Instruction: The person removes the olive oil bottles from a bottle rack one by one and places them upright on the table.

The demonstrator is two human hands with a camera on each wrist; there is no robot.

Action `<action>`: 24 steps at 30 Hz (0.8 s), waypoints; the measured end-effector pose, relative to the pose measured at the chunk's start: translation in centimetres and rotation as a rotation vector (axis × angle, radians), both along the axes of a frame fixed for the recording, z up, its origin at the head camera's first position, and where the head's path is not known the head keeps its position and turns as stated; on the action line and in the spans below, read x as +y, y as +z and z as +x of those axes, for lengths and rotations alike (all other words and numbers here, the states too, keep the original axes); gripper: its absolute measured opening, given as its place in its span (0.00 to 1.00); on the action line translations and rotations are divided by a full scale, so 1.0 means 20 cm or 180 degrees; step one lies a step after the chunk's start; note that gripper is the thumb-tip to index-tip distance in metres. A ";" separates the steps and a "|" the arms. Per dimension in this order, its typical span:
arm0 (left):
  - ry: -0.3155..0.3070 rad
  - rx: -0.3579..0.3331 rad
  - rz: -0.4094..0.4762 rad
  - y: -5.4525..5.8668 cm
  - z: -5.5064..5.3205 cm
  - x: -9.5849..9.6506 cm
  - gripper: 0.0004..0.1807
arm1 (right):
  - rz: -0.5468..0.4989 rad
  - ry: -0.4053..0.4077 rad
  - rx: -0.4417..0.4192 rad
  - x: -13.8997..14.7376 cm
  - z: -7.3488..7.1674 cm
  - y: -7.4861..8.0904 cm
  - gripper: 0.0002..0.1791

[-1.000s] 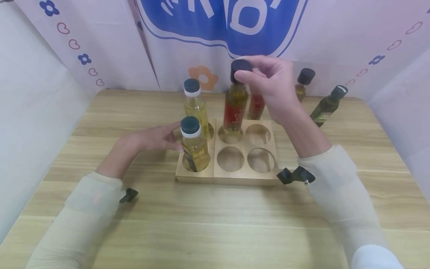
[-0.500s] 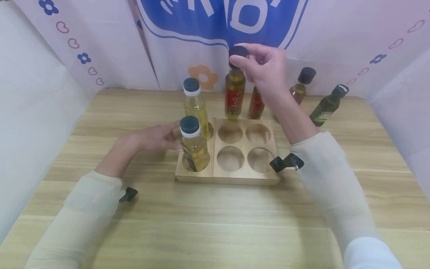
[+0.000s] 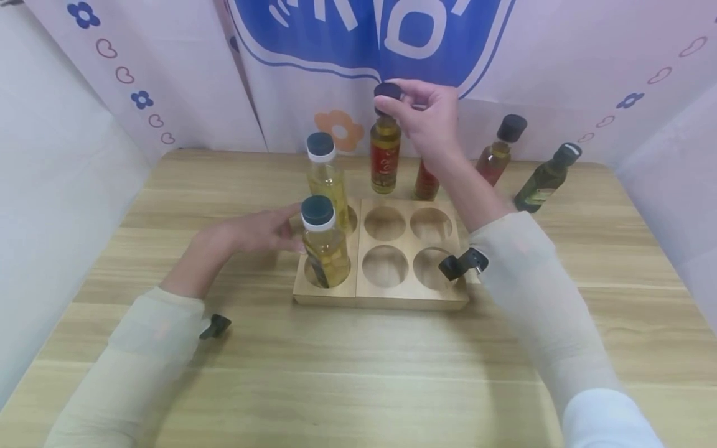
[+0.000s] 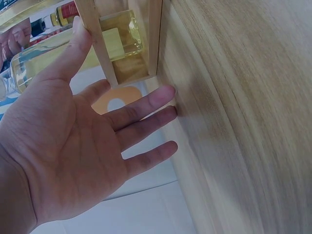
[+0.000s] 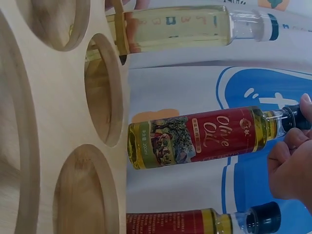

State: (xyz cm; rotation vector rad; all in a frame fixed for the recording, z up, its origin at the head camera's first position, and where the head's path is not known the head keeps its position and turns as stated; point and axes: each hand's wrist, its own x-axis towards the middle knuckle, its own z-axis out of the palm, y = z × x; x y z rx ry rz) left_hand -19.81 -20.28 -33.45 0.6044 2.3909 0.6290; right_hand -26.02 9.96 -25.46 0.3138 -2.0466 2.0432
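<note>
With thumb and fingers, my right hand (image 3: pixel 428 118) pinches the black cap of a red-labelled olive oil bottle (image 3: pixel 384 158). The bottle is upright behind the wooden rack (image 3: pixel 411 303); the right wrist view shows its label (image 5: pixel 204 134) facing the camera. At the rack's left side rests my left hand (image 3: pixel 252 233), its fingers spread and fairly straight, with the thumb at the rack's edge in the left wrist view. Two pale yellow oil bottles with green caps, one in front (image 3: pixel 332 255) and one behind (image 3: pixel 325 180), stand in the rack's left holes.
Behind the rack, a second red-labelled bottle (image 3: pixel 427 182) is partly covered by my right hand. Another red-labelled bottle (image 3: pixel 494 158) and a dark green bottle (image 3: pixel 540 183) stand to the right. A printed curtain (image 3: pixel 291 99) hangs at the table's back edge.
My right hand has lifted the olive oil bottle up from the rack's middle back hole, then moved it back and slightly left behind the rack. My left hand has stayed in place.
</note>
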 end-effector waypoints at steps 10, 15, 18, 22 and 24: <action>-0.0008 0.0035 -0.0018 -0.01 0.00 0.00 0.56 | 0.0395 -0.0215 -0.0282 -0.03 -0.04 -0.04 0.20; 0.0007 0.0024 -0.0024 0.00 0.00 0.00 0.56 | 0.0516 -0.0237 -0.0305 -0.04 -0.05 -0.07 0.22; 0.0022 0.0011 -0.0036 0.00 0.00 0.00 0.57 | 0.0536 -0.0222 -0.0249 -0.05 -0.06 -0.09 0.23; 0.0031 0.0004 -0.0046 0.00 0.00 0.00 0.57 | 0.0549 -0.0208 -0.0225 -0.05 -0.07 -0.11 0.22; 0.0031 -0.0003 -0.0035 0.00 0.00 0.00 0.57 | 0.0567 -0.0219 -0.0231 -0.06 -0.08 -0.12 0.21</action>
